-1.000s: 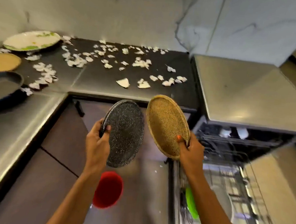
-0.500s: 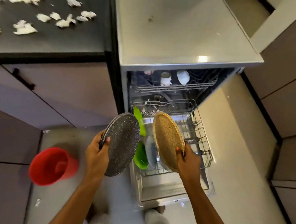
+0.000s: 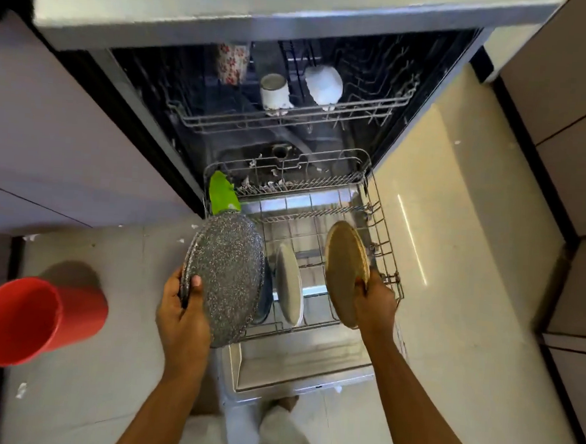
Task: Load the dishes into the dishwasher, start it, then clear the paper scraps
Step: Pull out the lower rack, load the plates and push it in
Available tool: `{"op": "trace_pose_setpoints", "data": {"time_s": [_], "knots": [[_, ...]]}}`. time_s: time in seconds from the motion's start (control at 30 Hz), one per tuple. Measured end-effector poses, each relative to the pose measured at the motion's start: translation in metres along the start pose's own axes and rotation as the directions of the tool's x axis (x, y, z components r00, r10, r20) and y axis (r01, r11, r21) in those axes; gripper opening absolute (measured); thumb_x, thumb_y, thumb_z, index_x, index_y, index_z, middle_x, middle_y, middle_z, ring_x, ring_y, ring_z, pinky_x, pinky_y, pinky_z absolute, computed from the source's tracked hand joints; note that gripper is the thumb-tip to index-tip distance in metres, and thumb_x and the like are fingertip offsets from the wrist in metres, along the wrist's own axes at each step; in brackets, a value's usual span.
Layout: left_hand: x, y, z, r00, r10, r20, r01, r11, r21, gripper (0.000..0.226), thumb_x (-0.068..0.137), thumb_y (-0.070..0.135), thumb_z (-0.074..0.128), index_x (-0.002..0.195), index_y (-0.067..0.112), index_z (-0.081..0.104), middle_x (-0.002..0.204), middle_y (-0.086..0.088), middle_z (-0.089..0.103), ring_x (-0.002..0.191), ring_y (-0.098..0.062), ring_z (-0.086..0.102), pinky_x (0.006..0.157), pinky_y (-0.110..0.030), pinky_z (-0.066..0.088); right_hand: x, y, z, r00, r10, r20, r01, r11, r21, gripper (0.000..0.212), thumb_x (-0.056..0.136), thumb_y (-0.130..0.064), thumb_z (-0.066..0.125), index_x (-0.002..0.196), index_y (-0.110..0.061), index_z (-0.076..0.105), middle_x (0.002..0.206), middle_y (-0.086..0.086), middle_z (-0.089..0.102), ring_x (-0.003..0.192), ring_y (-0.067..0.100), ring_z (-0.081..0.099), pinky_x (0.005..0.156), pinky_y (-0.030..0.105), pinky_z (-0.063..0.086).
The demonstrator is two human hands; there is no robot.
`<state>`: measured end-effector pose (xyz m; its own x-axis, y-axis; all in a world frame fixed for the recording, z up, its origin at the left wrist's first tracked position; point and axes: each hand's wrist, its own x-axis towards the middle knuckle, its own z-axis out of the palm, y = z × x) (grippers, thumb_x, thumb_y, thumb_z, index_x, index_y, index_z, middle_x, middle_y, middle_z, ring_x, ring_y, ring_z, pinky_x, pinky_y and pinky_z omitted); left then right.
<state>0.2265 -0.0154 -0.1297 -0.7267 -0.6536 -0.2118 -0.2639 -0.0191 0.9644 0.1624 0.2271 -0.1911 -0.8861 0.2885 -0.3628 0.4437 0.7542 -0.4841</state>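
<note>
Left hand (image 3: 183, 314) grips speckled dark plate (image 3: 226, 276) by near rim, thumb on face. Plate tilted over left side of lower rack (image 3: 382, 227). Right hand (image 3: 375, 306) pinches tan plate (image 3: 345, 273) at near edge, plate on edge over right slots. Both likely stiff, breakable, fairly light; rim hold suits. Pale plate (image 3: 289, 283) stands upright between them: avoid knocking.

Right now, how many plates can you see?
4: a speckled plate in the left hand, a tan plate in the right hand, a pale plate standing in the lower rack, a green plate at its back-left corner. The speckled plate may hide more.
</note>
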Motion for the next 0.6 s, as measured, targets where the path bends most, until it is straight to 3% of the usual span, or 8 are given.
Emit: {"op": "trace_pose_setpoints", "data": {"time_s": [0.17,0.27,0.6], "knots": [[0.008,-0.022,0.024,1.000,0.028,-0.001,-0.028,0.998,-0.060,0.024,0.099,0.006,0.044,0.105,0.026,0.057,0.087,0.026,0.067,0.082,0.010,0.059,0.071,-0.008,0.047,0.022,0.018,0.038,0.998,0.019,0.063,-0.019,1.000,-0.003,0.026,0.097,-0.018,0.043,0.117,-0.007,0.056,0.097,0.018,0.066,0.089,0.034,0.065,0.081,0.041,0.053],[0.011,-0.035,0.029,0.999,0.035,-0.010,-0.035,0.997,-0.073,0.022,0.099,0.007,0.045,0.115,0.016,0.056,0.091,0.023,0.068,0.086,0.007,0.059,0.076,-0.011,0.048,0.029,0.023,0.052,0.996,0.029,0.086,-0.031,0.999,0.015,0.026,0.097,-0.020,0.043,0.116,-0.007,0.055,0.098,0.018,0.067,0.090,0.034,0.065,0.083,0.044,0.054],[0.018,-0.059,0.034,0.999,0.013,-0.040,-0.018,0.991,-0.131,0.027,0.098,0.006,0.047,0.109,0.028,0.058,0.096,0.017,0.066,0.092,0.003,0.060,0.083,-0.015,0.050,0.047,0.026,0.074,0.994,-0.002,0.106,0.000,1.000,0.018,0.027,0.098,-0.019,0.042,0.120,-0.005,0.051,0.098,0.017,0.065,0.089,0.033,0.065,0.076,0.036,0.052]]}}
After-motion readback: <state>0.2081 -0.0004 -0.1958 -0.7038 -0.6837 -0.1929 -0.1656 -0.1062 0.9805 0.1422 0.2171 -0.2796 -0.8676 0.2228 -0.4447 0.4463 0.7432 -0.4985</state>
